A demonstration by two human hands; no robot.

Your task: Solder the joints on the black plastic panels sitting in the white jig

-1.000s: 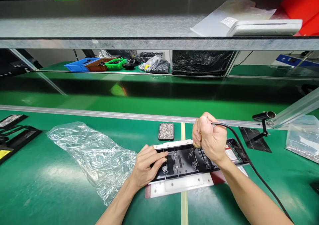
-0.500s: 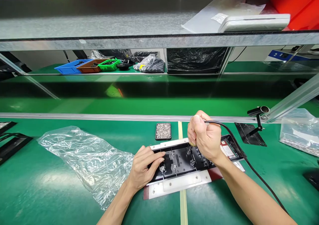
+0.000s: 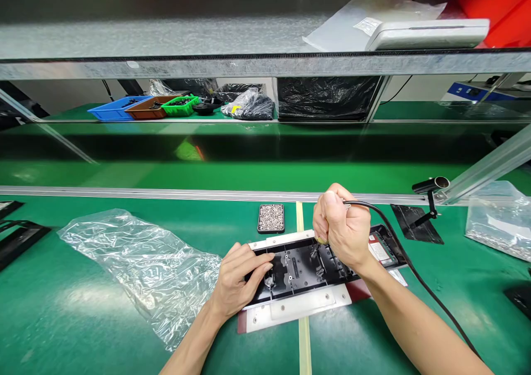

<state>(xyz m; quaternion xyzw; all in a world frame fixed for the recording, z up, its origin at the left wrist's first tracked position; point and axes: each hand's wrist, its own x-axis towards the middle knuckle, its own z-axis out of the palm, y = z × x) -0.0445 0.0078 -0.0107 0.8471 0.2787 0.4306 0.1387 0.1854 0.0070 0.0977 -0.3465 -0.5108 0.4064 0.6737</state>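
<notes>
My right hand [image 3: 343, 228] is closed in a fist around a corded tool that looks like a soldering iron [image 3: 321, 241], mostly hidden by the fingers. It points down into a shallow black plastic housing [image 3: 301, 272], and its black cable [image 3: 388, 225] leaves at the top of the fist. Whether the tip touches the plastic, I cannot tell. My left hand [image 3: 240, 278] is closed over the housing's left end, with index finger and thumb near each other inside the rim. Under the housing is a white fixture [image 3: 265, 318] with screw heads on a dark red base.
Behind the housing sits a small tray of metal pieces [image 3: 271, 218]. Crumpled clear plastic [image 3: 141, 264] lies left. A black tube stand [image 3: 430, 198] and a clear bag [image 3: 498, 220] are at right. A metal shelf [image 3: 207, 68] spans overhead; coloured bins [image 3: 118, 109] stand at the back.
The camera view has shifted slightly. Both hands keep about the same place on the housing and the tool.
</notes>
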